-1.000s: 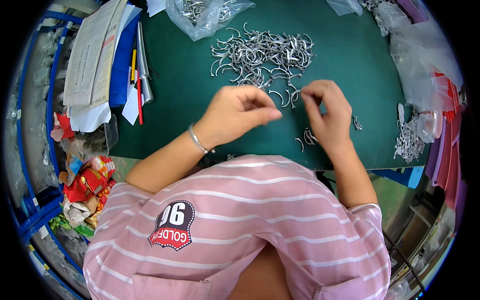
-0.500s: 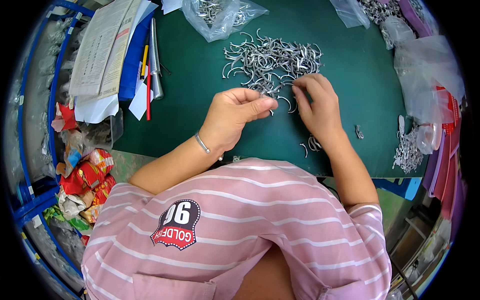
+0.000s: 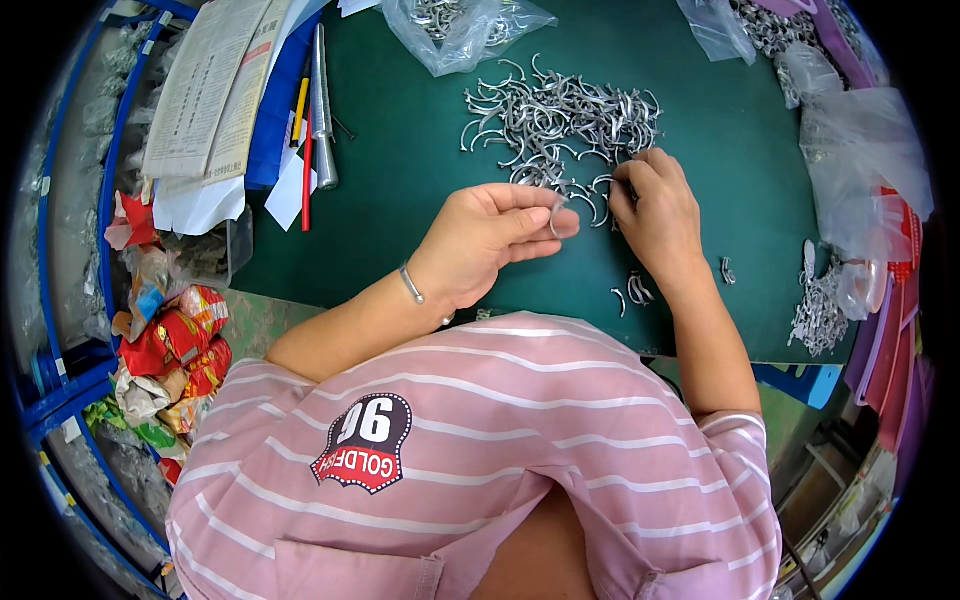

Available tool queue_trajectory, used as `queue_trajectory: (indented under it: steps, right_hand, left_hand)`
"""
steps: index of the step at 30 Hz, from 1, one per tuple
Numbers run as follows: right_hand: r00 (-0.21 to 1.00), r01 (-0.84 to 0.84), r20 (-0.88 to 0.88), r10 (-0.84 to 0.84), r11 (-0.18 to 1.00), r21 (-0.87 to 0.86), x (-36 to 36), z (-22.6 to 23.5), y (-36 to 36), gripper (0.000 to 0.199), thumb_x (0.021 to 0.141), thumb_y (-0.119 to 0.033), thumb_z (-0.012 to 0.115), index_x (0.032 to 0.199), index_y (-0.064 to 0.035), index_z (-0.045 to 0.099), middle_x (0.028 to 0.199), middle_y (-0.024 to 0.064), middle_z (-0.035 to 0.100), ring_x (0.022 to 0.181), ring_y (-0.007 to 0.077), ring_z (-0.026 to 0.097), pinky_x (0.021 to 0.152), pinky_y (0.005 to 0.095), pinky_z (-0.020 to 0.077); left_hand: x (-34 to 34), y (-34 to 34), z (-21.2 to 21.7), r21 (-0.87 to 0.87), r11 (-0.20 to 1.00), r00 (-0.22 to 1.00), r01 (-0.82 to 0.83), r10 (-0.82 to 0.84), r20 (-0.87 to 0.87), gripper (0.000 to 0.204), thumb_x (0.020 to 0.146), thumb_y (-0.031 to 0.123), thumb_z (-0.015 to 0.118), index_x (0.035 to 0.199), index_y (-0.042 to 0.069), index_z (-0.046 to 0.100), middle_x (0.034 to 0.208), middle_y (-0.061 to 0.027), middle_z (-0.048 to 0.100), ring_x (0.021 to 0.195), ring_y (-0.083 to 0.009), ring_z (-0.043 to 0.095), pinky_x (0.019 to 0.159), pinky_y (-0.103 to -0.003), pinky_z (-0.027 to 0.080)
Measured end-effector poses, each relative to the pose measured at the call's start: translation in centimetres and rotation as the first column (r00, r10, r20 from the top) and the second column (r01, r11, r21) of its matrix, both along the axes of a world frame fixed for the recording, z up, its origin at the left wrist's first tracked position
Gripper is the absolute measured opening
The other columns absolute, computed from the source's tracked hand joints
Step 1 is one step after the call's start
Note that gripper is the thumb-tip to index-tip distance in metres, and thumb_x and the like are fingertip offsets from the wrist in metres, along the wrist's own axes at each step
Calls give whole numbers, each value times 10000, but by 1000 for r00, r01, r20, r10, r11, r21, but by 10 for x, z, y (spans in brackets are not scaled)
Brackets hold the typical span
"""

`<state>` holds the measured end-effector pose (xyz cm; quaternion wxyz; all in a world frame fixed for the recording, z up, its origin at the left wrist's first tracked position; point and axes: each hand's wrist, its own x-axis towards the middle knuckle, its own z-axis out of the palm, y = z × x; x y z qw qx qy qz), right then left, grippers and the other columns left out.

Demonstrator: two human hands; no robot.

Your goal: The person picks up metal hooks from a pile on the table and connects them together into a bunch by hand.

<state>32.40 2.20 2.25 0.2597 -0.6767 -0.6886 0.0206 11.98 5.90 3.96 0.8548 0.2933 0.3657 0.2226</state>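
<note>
Short-sleeved pink shirt point(image 3: 480, 450) with thin white horizontal stripes, lower centre of frame; red-black-white badge print point(image 3: 363, 442) at lower left; thin silver bracelet point(image 3: 411, 284) on left wrist.

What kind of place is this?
Probably a small workshop bench for hand assembly: a green table bears a pile of curved metal clips, clear bags of parts, and papers at one side.

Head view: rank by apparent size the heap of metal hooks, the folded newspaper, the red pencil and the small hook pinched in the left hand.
1. folded newspaper
2. heap of metal hooks
3. red pencil
4. small hook, held by the left hand

Newspaper and heap look close; fisheye bending makes that order unsure.
</note>
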Motion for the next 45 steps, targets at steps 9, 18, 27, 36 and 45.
queue_trajectory:
  steps: [9, 18, 27, 36, 45]
  right_hand:
    - [787, 61, -614, -58, 998, -16, -4, 11, -13, 76, 694, 45, 638, 742, -2, 602, 781, 80, 639, 661, 165, 615, 589, 255, 488]
    - [718, -115, -649, 252, 962, 246, -32, 9, -27, 152, 670, 86, 659, 780, -7, 614, 815, 97, 640, 718, 172, 614, 632, 254, 497]
    - [632, -72, -766, 120, 993, 96, -48, 8, -34, 164, 707, 54, 667, 861, 8, 632, 850, 98, 636, 700, 146, 605, 611, 243, 496]
    - [308, -158, -950, 58, 987, 9, -45, 5, -36, 102, 778, 24, 628, 872, 13, 590, 955, 89, 581, 866, 143, 563, 726, 239, 461]
    - [3, -141, -999, -36, 989, -36, -33, 5, -37, 83, 833, 3, 577, 909, 5, 544, 927, 48, 562, 796, 103, 530, 715, 233, 447]
  left_hand:
    - [1, 0, -5, -55, 997, 997, -61, 63, 49, 257, 847, 76, 585, 1081, -24, 544, 953, -135, 622, 961, -243, 608, 833, -324, 502]
    - [10, -3, -1, -133, 990, 992, -56, 69, 101, 196, 845, 85, 595, 1017, 14, 533, 997, -105, 610, 980, -197, 587, 897, -331, 463]
    - [13, -7, 0, 94, 980, 983, -178, 174, 49, 265, 805, -23, 606, 1044, -9, 490, 994, -151, 612, 985, -209, 594, 868, -299, 481]
    - [12, -8, -3, 142, 968, 978, -207, 204, 39, 283, 792, -43, 614, 1043, -17, 487, 950, -145, 624, 965, -213, 605, 824, -274, 495]
    - [10, -7, 3, 61, 978, 979, -202, 202, 9, 308, 823, 22, 604, 1095, -4, 463, 968, -134, 609, 954, -215, 604, 844, -308, 489]
